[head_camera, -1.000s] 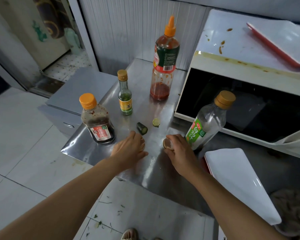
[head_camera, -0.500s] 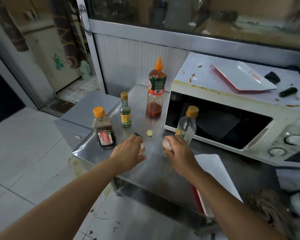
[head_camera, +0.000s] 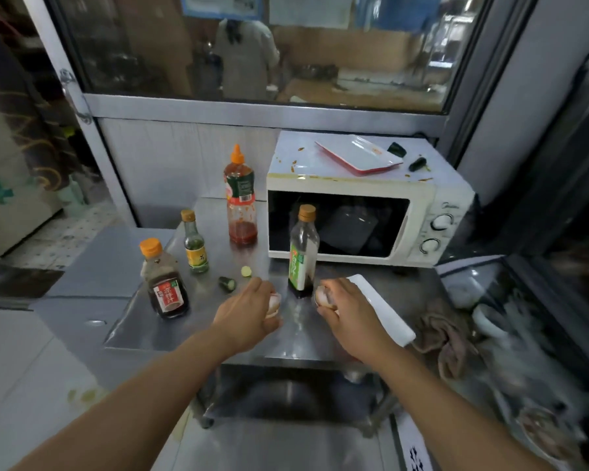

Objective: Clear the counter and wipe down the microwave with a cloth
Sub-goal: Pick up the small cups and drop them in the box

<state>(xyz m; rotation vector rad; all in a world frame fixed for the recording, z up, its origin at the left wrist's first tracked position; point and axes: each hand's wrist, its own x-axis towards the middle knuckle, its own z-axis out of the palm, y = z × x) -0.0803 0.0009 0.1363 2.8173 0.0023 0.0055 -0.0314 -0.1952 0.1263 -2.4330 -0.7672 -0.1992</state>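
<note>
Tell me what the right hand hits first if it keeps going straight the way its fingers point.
Probably the green-labelled bottle. The right hand, gripping a small pale object, points forward and slightly left, and that bottle stands just beyond its knuckles. Depth is unclear; it might slip past toward the microwave.

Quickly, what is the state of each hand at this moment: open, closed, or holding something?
Left hand: closed around a small pale round thing; what it is cannot be told.
Right hand: closed around a similar pale thing.
</note>
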